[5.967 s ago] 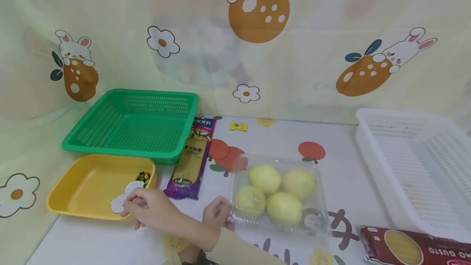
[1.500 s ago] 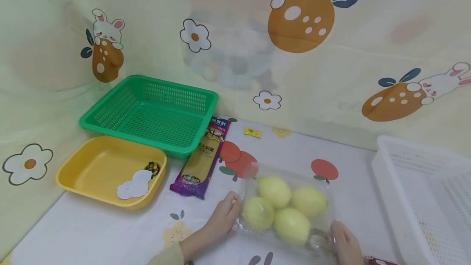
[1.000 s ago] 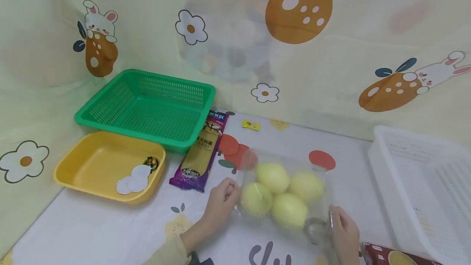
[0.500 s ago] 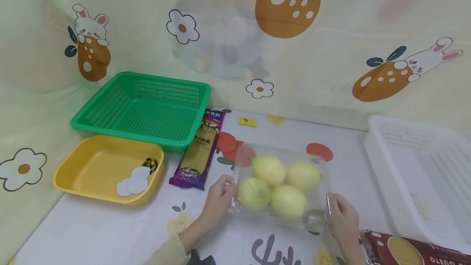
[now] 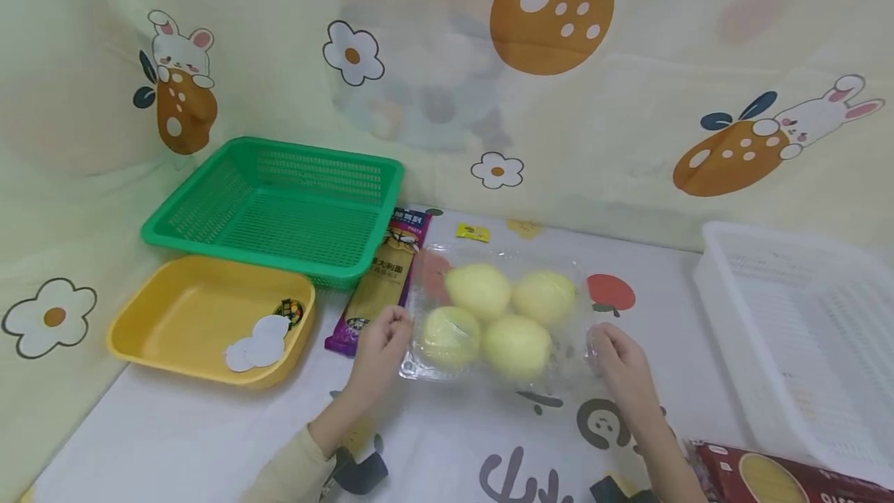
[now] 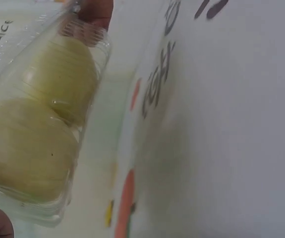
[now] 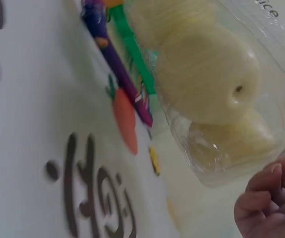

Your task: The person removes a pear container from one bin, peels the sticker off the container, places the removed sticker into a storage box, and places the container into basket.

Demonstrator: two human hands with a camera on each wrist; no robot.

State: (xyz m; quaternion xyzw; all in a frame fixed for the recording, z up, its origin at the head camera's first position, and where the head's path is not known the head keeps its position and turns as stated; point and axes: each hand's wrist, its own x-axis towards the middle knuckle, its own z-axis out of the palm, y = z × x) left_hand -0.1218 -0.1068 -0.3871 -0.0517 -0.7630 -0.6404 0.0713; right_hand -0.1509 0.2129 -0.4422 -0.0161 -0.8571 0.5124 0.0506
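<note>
A clear plastic clamshell box [image 5: 499, 313] with several pale yellow-green round fruits [image 5: 518, 347] hangs above the table, held at both ends. My left hand [image 5: 380, 352] grips its left edge in the head view, fingers curled. My right hand [image 5: 621, 367] pinches the opposite edge. The right wrist view shows the fingers [image 7: 268, 198] bent at the box corner, a dark-centred dimple on one fruit [image 7: 209, 74] facing that camera. In the left wrist view the box wall [image 6: 90, 106] stands tilted, clear of the white tablecloth.
A green basket [image 5: 272, 264] stands at back left, behind a yellow tray [image 5: 161, 363] with white paper discs and a small packet. A purple pasta pack [image 5: 380, 278] lies partly behind the box. A white basket [image 5: 740, 348], red pasta pack [image 5: 768, 480] and yellow sweet [image 5: 473, 232] lie around.
Six seconds ago one hand was at the white discs over the yellow tray. Since then both hands have taken the fruit box by its edges, lifted it and shifted it left.
</note>
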